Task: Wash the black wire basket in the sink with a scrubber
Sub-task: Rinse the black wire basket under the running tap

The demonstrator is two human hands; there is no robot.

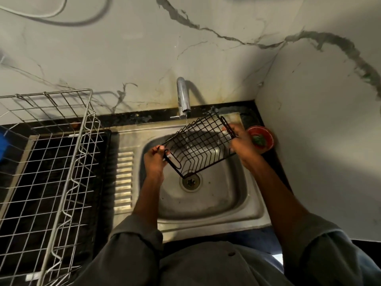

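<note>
I hold the black wire basket (199, 145) tilted over the steel sink (243, 203), under the tap (183, 98). A thin stream of water falls from the tap onto the basket's upper rim. My left hand (155, 159) grips the basket's near left end by its looped handle. My right hand (240, 141) grips the far right end. One lower corner of the basket hangs just above the drain (190, 182). A green scrubber (258, 140) lies in a small red bowl (268, 134) at the sink's right corner, apart from both hands.
A large silver wire dish rack (51, 162) stands on the black counter to the left of the sink. A ribbed draining strip (123, 180) lies between them. Marble walls close in behind and on the right. A blue object (3, 145) shows at the far left edge.
</note>
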